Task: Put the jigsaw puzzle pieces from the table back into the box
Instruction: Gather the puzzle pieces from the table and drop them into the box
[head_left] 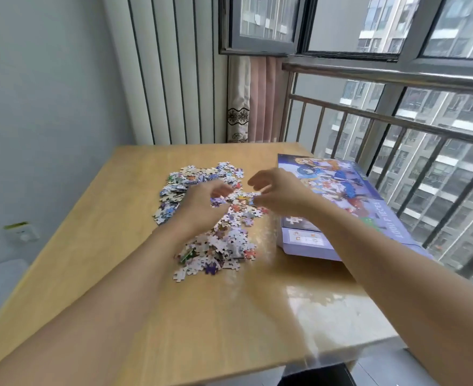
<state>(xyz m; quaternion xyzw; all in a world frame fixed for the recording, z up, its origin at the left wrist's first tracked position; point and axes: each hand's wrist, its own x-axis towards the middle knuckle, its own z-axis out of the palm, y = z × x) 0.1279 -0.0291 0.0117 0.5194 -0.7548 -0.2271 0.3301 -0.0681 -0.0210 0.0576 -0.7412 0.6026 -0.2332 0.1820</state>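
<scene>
Both your hands are over the middle of the puzzle pieces (216,218), which lie in one loose heap on the wooden table (96,246), centre to slightly far.

L hand (202,206): palm down, fingers curled inward toward the heap, tips at or in the pieces. Can't tell if anything is actually pinched; motion blur at the fingertips.

R hand (278,192): reaching in from the right, thumb and fingers bent in a loose claw, roughly half open. Lower fingertips touch the top of the heap. Whether a piece sits between thumb and fingers can't be told.

The 2 hands are near each other, not touching; pieces show in the gap.

Counts: 2 hands, 1 heap (pieces far too many to count; some face down, white backs up), 1 box (341,196), 1 table.

Box: purple, cartoon picture on its top face, printed label panel on its near end. It lies flat on the right part of the table, just right of the heap, partly under your R forearm. Can't tell if it is open.

Right of the table: railing (396,126) and window (369,23).
</scene>
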